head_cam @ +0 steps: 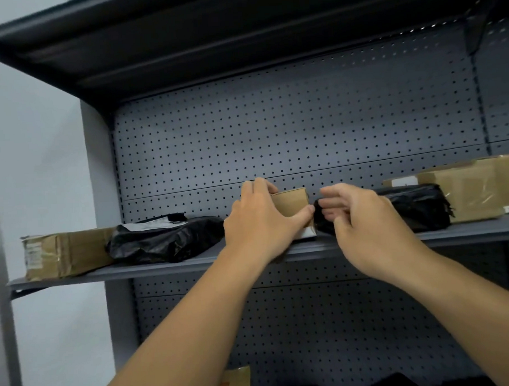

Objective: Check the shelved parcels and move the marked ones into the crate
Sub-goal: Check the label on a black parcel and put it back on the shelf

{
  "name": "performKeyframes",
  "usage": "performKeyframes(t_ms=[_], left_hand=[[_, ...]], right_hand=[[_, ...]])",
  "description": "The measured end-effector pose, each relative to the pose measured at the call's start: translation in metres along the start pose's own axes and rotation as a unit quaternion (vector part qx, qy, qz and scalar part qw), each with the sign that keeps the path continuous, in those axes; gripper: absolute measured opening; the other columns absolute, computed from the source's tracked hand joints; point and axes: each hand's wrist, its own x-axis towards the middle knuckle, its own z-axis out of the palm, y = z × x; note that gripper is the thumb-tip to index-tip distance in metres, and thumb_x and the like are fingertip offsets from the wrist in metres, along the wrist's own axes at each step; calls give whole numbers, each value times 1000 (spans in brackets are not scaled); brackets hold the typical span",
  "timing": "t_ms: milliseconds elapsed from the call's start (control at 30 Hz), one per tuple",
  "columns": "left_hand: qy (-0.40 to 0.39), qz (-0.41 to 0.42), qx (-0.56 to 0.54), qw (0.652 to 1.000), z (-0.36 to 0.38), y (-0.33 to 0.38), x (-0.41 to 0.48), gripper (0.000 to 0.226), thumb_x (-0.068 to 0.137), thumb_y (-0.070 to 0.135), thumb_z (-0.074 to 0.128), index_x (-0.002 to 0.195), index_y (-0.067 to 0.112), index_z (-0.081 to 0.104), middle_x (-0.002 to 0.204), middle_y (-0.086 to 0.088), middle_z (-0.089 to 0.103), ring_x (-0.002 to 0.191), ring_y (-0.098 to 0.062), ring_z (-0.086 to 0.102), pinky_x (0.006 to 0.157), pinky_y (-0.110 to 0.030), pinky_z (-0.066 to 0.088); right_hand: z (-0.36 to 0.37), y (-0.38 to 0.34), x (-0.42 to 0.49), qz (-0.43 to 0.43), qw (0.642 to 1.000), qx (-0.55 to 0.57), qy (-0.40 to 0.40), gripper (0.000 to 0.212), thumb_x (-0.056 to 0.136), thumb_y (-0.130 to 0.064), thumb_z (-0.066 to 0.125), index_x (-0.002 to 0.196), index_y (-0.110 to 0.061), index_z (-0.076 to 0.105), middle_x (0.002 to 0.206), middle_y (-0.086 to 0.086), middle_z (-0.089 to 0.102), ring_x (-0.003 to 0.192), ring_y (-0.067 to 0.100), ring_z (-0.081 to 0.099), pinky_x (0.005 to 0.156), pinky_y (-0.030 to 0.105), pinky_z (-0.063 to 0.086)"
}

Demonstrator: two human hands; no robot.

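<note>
Shelf (163, 267), grey metal, perforated back panel (273, 127); contents from its left end. Item one: taped cardboard box (66, 253), at the left end, overhanging the front edge a little. Item two: black bag parcel (168, 240) with a white label on top, touching the taped box. Item three: small brown box (291, 203), mid-shelf near the front edge, between the two black parcels. The left hand (260, 221) grips it, fingers over the top and thumb across the front face. The hand hides much of the box, so its long axis cannot be told. Right hand (362, 223): half curled, just right of the small box and in front of the near end of the black wrapped parcel (417, 206); whether it touches or pinches anything cannot be told. Item five: large cardboard box (474, 189), right end, behind that parcel. No mark legible; crate not in view. Judgement: the small box lies straight ahead of the left hand, which is the nearer, so a pull toward the front edge would draw it out.
</note>
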Motion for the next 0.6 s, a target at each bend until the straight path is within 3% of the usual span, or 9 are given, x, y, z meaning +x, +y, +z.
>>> performKeyframes(t_ms=[67, 133, 233, 300, 333, 400, 467, 600], left_hand=[[5, -43, -52, 998, -5, -3, 4, 61, 76, 75, 66, 115, 31, 49, 115, 14, 51, 102, -12, 57, 86, -40, 53], [9, -105, -176, 979, -11, -7, 7, 52, 76, 68, 66, 109, 30, 53, 113, 12, 57, 98, -10, 59, 86, -42, 56], [-21, -201, -428, 881, -22, -9, 6, 48, 85, 60, 63, 115, 24, 58, 113, 0, 66, 96, -15, 66, 72, -37, 62], [-57, -226, -541, 808, -28, -9, 4, 46, 93, 56, 56, 123, 22, 61, 114, -6, 68, 101, -26, 70, 72, -40, 65], [-70, -229, -580, 779, -30, -9, 2, 44, 96, 53, 53, 124, 21, 63, 116, -8, 68, 103, -31, 71, 77, -45, 65], [-83, -234, -626, 739, -32, -11, 0, 43, 98, 50, 52, 124, 18, 64, 120, -12, 67, 101, -38, 72, 81, -51, 64], [-86, -239, -646, 720, -32, -14, -1, 43, 98, 48, 52, 124, 15, 64, 124, -14, 66, 98, -41, 73, 81, -55, 63], [-105, -245, -672, 691, -29, -22, -1, 50, 98, 48, 43, 127, 13, 64, 130, -14, 64, 103, -45, 71, 84, -64, 59]], right_hand=[[-1, 0, 0, -3, 1000, 6, 3, 39, 101, -5, 50, 136, -21, 58, 113, -18, 64, 104, -4, 60, 82, 2, 37], [-2, 1, 1, -2, 1000, 20, 8, 33, 101, -13, 57, 133, -23, 61, 100, -28, 59, 94, -12, 60, 76, 1, 39], [-1, 0, 4, 3, 999, 48, 15, 32, 101, -30, 61, 132, -23, 63, 94, -30, 57, 85, -18, 59, 71, 1, 43], [1, -4, 7, 17, 996, 91, 8, 37, 100, -40, 60, 133, -24, 63, 98, -27, 62, 95, -8, 65, 86, 10, 49], [2, -6, 8, 28, 992, 126, 1, 33, 100, -42, 60, 129, -27, 64, 99, -25, 65, 99, -2, 68, 94, 21, 53], [8, -10, 9, 51, 976, 213, -22, 19, 100, -42, 61, 118, -38, 65, 96, -24, 69, 99, 5, 72, 98, 35, 57], [15, -15, 10, 73, 950, 301, -37, 17, 99, -37, 63, 116, -39, 61, 101, -19, 70, 103, 9, 71, 93, 34, 60], [27, -17, 13, 96, 915, 392, -15, 43, 97, -26, 69, 136, -24, 51, 122, -7, 71, 113, 12, 68, 86, 33, 62]])
